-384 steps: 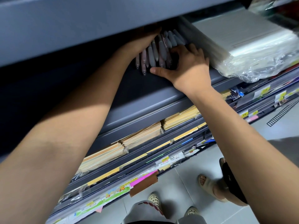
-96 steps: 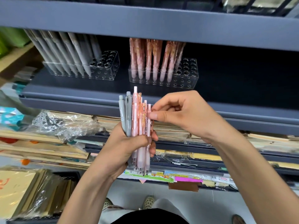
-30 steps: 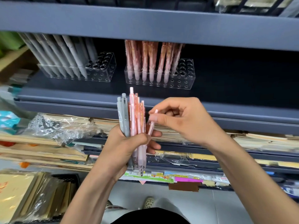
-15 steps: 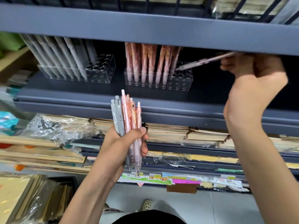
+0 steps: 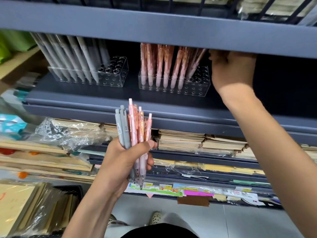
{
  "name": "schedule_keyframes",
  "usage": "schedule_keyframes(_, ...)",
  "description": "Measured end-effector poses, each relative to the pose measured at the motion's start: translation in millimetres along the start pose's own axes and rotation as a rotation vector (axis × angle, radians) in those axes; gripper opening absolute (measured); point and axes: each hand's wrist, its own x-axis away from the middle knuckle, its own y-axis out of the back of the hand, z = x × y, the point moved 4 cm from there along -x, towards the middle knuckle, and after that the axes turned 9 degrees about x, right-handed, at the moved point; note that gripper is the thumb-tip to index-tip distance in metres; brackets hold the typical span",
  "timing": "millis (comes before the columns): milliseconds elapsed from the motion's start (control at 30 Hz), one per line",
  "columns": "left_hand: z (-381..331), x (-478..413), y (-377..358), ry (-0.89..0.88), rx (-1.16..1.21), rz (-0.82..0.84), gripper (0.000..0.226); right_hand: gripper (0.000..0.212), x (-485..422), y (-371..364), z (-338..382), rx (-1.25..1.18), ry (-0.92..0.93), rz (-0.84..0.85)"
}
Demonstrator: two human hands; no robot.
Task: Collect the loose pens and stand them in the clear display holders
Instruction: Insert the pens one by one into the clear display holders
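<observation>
At the far left, low down, we see flat stacks of tan paper [image 5: 22, 206] in shiny wrap, and above them a crumpled sheet of clear plastic film [image 5: 68, 133] over more paper goods.

On the dark grey shelf [image 5: 120, 100] stands the left clear holder [image 5: 113, 78], a transparent block with round holes. Matte grey pens [image 5: 72, 57] fill its left part and lean to the left; the holes at its right end are open.

Below and in front of the shelf, the left hand [image 5: 123, 160] holds a bundle of loose pens [image 5: 135, 127] upright, tips down. Its fingers are wrapped tightly round the middle of the bundle, the thumb across the front. There are two smooth grey pens on the left side and several pink patterned ones beside them.

Further right on the same shelf is the right clear holder [image 5: 199, 88], of the same shape. Pink pens [image 5: 163, 62] with frosted grips stand in its left and middle holes. One more pink pen [image 5: 195, 64] leans to the right, its tip in the holder.

The right hand [image 5: 231, 71] is raised just beside the top of this leaning pen. The thick front edge of the upper shelf [image 5: 154, 28] covers its fingertips, so we cannot tell if the fingers pinch the pen.

Under the right forearm lie stacks of thin notebooks [image 5: 181, 140] and a strip of coloured price labels [image 5: 163, 188].
</observation>
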Motion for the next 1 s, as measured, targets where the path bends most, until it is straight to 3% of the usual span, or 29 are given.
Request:
schedule_keyframes(67,1,1,3,0.001,-0.002,-0.002,0.018,0.042,0,-5,10,0.085,0.061,-0.002)
schedule_keyframes(500,-4,4,5,0.02,0.03,0.005,0.018,0.033,-2,-5,13,0.237,0.09,-0.011)
schedule_keyframes(600,-6,3,5,0.018,0.023,0.006,0.023,0.025,20,7,18,0.066,0.148,-0.099)
schedule_keyframes(633,-6,3,5,0.019,0.019,0.017,0.022,0.016,31,8,20,-0.087,0.154,-0.061)
schedule_keyframes(700,-5,1,4,0.023,0.004,0.038,0.025,0.008,56,0,22,-0.242,0.142,0.23)
schedule_keyframes(800,-2,-2,1,0.028,-0.028,0.055,0.027,0.009,94,-16,24,-0.221,0.135,0.66)
schedule_keyframes(900,3,-5,-5,0.029,-0.032,0.087,0.024,0.012,110,-26,18,-0.28,0.057,0.802)
schedule_keyframes(1000,6,-7,-12,0.035,-0.01,0.1,0.026,0.008,111,-24,10,-0.35,-0.017,0.798)
